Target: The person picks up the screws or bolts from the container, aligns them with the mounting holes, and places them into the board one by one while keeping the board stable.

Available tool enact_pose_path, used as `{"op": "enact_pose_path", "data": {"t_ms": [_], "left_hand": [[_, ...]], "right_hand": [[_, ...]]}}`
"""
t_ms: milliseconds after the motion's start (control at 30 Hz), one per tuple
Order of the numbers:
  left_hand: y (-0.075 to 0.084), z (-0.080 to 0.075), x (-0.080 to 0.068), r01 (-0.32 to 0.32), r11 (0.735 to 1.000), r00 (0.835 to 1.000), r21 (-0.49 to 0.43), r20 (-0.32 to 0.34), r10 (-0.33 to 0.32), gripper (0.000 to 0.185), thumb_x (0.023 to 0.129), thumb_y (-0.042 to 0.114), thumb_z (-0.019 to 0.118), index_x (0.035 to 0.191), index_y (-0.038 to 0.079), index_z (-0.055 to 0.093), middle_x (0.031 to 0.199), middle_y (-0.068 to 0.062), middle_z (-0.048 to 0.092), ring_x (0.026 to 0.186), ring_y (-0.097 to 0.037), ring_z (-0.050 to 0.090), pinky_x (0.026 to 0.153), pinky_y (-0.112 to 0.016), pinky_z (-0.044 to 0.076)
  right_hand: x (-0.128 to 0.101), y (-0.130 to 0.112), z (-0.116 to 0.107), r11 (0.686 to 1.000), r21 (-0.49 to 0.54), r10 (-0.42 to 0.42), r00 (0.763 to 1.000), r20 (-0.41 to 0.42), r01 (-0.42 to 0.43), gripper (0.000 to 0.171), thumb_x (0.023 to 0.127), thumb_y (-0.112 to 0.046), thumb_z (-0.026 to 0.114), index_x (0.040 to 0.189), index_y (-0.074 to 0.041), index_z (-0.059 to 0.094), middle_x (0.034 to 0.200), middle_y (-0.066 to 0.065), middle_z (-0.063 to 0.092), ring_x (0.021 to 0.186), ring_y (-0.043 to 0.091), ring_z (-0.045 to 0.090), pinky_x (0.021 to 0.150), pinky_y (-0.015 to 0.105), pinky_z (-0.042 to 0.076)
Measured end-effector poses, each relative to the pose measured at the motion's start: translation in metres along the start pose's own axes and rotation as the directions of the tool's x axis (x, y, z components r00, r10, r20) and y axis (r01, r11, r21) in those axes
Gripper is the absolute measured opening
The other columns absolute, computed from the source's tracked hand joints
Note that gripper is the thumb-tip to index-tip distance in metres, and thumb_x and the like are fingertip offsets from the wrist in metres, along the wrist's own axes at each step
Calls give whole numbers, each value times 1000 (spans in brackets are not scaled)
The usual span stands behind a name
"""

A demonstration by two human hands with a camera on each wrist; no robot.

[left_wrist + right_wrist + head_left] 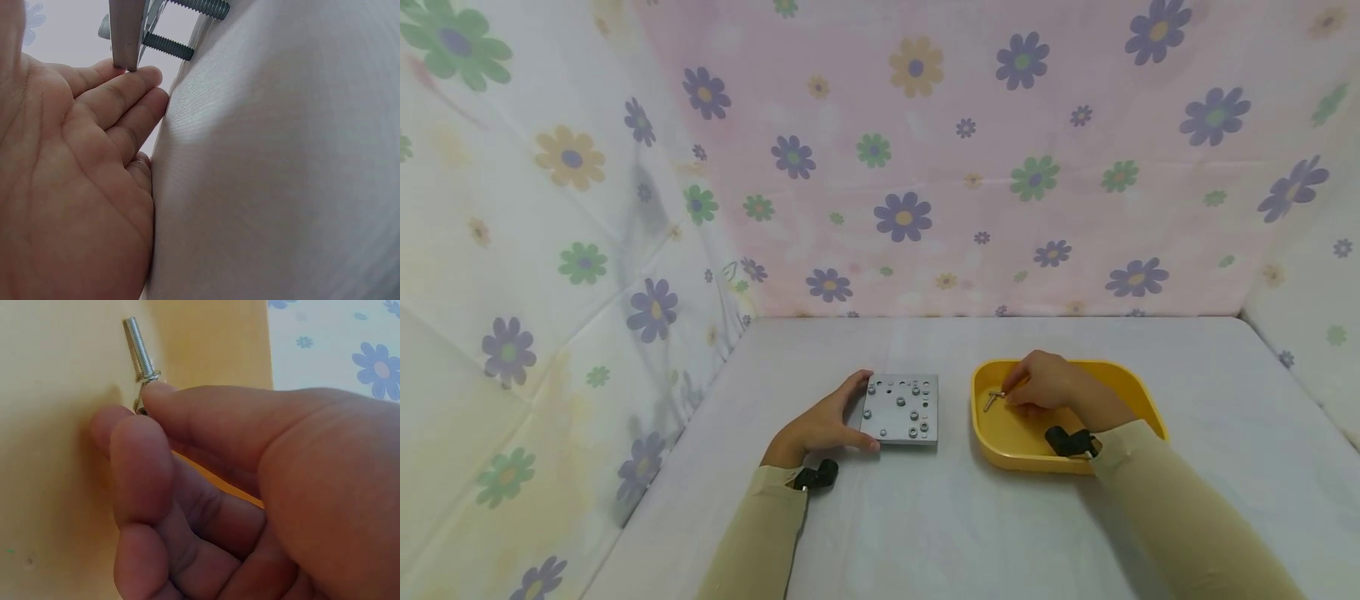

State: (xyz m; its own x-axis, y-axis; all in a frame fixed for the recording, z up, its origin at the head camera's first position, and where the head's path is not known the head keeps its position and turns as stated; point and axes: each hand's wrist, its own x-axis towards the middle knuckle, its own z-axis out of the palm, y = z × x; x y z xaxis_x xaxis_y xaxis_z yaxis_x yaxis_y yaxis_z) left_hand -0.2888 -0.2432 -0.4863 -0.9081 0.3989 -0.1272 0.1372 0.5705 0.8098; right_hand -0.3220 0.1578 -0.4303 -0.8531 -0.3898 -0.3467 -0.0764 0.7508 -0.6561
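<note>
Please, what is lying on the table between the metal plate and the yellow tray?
Nothing: in the head view, only bare white tabletop lies between the metal plate and the yellow tray.

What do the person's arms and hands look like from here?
The left hand and right hand are bare, with no gloves. The left sleeve and right sleeve are plain tan and reach the wrists. A small, rounded black device sits at the left wrist, another at the right; any markings on them are too small to read.
</note>
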Motion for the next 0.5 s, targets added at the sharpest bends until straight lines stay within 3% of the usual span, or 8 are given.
{"op": "enact_pose_path", "data": {"t_ms": [500], "left_hand": [[2,-1,-1,9,1000,1000,-1,2,-9,122,62,41,99,160,34,27,167,8,31,158,-15,21,130,-51,12]], "right_hand": [[8,-5,9,998,-35,41,996,-82,-44,13,90,-19,80,97,-8,80,77,3,73,66,15,68,64,26,59]]}}
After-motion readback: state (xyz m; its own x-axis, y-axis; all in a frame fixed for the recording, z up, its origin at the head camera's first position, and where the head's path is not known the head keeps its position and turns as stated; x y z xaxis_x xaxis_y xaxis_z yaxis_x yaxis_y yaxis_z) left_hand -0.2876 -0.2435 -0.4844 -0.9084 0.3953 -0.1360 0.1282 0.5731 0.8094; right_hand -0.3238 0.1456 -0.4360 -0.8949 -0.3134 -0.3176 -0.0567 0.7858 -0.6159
